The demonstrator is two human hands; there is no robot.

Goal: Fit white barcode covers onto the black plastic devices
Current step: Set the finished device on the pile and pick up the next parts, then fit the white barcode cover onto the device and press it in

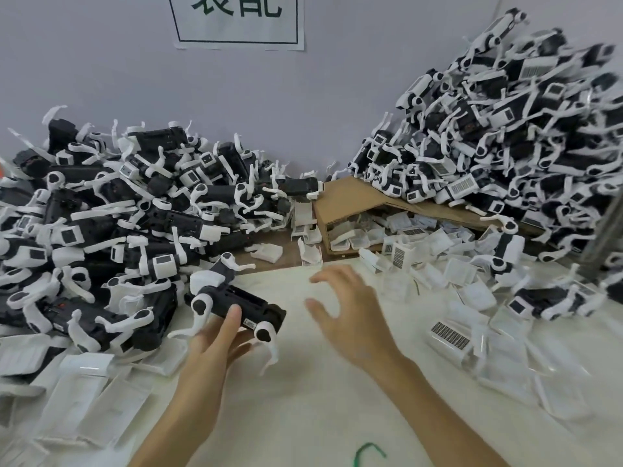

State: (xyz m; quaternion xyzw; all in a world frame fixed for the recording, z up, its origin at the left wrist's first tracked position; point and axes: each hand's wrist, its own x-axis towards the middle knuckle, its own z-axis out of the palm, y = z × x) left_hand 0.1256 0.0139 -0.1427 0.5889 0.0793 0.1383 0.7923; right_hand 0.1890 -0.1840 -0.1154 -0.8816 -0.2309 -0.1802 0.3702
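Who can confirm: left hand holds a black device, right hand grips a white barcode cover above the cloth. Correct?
No. The right hand grips nothing: its fingers are spread, empty, above the white cloth. The left hand does hold a black device. The head view shows this.

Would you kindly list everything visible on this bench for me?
left pile of devices: many, black and white, left side.
right pile of devices: many, black and white, right, against wall.
held device: one, black with white parts, front centre.
loose covers: many, white, some barcoded, centre right.
cardboard box: one, brown, back centre.
paper sign: one, white, on wall.
green wire: one, bottom edge.
left hand: grips held device.
right hand: open, empty.
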